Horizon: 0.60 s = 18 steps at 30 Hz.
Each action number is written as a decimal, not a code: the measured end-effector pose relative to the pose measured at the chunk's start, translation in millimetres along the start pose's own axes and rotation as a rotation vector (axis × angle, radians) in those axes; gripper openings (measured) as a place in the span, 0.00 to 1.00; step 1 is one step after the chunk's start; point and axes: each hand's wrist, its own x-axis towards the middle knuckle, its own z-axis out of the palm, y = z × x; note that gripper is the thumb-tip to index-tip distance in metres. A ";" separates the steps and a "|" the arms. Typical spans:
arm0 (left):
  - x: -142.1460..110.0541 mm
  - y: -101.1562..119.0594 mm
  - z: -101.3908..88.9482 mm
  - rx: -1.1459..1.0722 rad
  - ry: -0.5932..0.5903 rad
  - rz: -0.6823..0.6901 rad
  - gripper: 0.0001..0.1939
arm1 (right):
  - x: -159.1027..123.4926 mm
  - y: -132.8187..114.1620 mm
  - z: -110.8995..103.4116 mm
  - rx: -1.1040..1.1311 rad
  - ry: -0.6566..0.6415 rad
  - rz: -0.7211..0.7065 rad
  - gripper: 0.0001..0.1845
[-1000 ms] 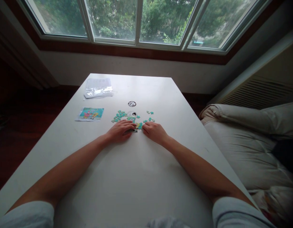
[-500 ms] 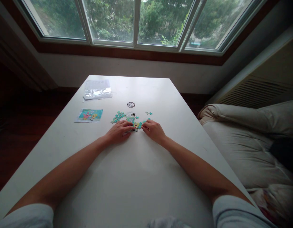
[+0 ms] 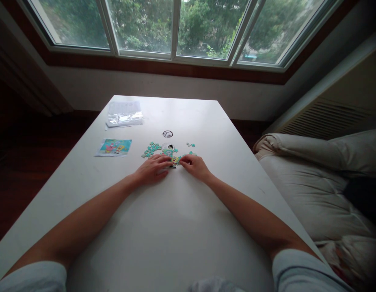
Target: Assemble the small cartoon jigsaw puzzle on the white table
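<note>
My left hand (image 3: 153, 168) lies with its fingers stretched over the left side of a partly joined jigsaw puzzle (image 3: 175, 159), steadying against its edge. On the puzzle's right, my right hand (image 3: 195, 167) has thumb and forefinger pinched together at a puzzle piece, mostly hidden by the fingers. Loose green-blue puzzle pieces (image 3: 151, 149) lie in a heap just beyond my left hand. Two more pieces (image 3: 191, 144) sit apart beyond the right hand. A small picture card (image 3: 114, 147) with colourful cartoon figures rests to the left.
Clear plastic packaging (image 3: 125, 114) lies at the white table's (image 3: 163, 227) far left. A round black-and-white disc (image 3: 167, 134) lies beyond the puzzle, with another round item (image 3: 167, 146) closer. A padded light sofa (image 3: 310, 190) stands along the right.
My right hand has shifted slightly left, its fingertips closer to the joined puzzle. My left hand stays in nearly the same place.
</note>
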 end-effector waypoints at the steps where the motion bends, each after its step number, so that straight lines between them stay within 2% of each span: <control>1: 0.0 0.3 -0.3 -0.001 -0.001 0.005 0.22 | -0.1 0.0 0.6 0.008 -0.009 0.003 0.06; 9: 0.1 -1.0 0.0 -0.008 -0.011 0.018 0.21 | -0.8 -3.7 2.9 0.055 -0.048 0.004 0.06; 14: -0.1 -1.8 1.2 -0.020 -0.003 0.014 0.22 | -1.0 -2.1 8.4 -0.018 -0.058 -0.044 0.06; 18: 0.2 0.1 -0.2 -0.020 0.004 0.006 0.22 | -0.8 -0.8 11.7 -0.117 -0.013 -0.075 0.04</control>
